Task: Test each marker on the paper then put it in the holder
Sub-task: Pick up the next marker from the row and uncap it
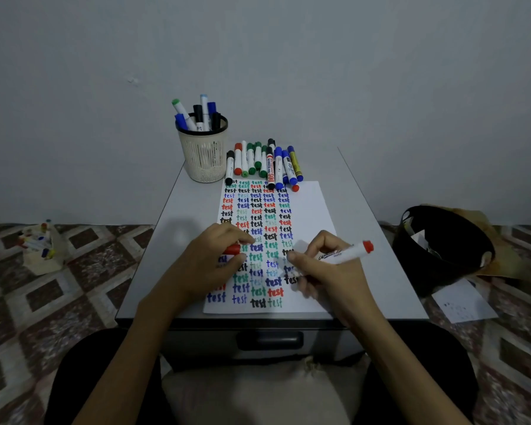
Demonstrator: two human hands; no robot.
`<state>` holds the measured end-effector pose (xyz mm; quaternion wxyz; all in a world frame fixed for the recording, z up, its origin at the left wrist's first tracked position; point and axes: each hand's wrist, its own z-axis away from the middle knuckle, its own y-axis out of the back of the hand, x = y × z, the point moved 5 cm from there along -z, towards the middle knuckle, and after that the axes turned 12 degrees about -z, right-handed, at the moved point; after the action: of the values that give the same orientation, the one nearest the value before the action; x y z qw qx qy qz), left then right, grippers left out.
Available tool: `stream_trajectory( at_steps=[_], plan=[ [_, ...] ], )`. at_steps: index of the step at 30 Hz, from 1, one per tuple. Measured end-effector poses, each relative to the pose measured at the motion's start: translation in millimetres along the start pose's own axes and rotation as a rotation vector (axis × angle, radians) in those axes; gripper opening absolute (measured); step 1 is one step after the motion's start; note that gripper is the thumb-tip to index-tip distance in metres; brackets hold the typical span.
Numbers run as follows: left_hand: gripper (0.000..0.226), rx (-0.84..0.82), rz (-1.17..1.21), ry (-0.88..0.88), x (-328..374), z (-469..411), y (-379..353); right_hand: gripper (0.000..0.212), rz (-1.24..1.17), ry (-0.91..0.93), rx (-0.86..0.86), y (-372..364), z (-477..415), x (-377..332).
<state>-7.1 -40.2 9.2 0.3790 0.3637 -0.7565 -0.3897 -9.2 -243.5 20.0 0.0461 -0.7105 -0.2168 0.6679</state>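
Bench: small grey unit carrying all task items.

Paper: lies lengthwise at centre. Its left columns are filled with the word "test" in several colours; the right strip is bare.

Holder: upright at the far left, just beside the paper's far corner, with several markers standing in it.

Loose markers: a row lying across the paper's far edge, judged untested.

Left grip: rests on the paper, clamped on a red cap.

Right grip: clamped on the red marker. The barrel slants up to the right and the tip is hidden beneath the fingers, so contact with the paper cannot be confirmed.

Step in hand, by judgement: testing the red marker.

Next move calls for seating the cap squarely, then a reach over the written columns to drop the marker upright into the holder without disturbing the row.
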Motion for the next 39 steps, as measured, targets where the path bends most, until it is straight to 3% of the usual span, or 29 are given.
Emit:
stream_trajectory(
  at_steps=[4,20,39],
  plan=[
    [0.028,-0.001,-0.018,-0.001,0.5,-0.4,1.1,0.029,0.145,0.057,0.095,-1.0,4.8,-2.1],
    [0.027,-0.008,0.003,0.044,-0.1,0.5,3.2,0.028,0.394,0.131,0.06,-4.0,3.0,2.7],
    [0.03,-0.008,0.043,0.041,-2.2,1.4,1.9,0.026,0.295,0.132,0.084,2.1,3.2,4.2]
  ],
)
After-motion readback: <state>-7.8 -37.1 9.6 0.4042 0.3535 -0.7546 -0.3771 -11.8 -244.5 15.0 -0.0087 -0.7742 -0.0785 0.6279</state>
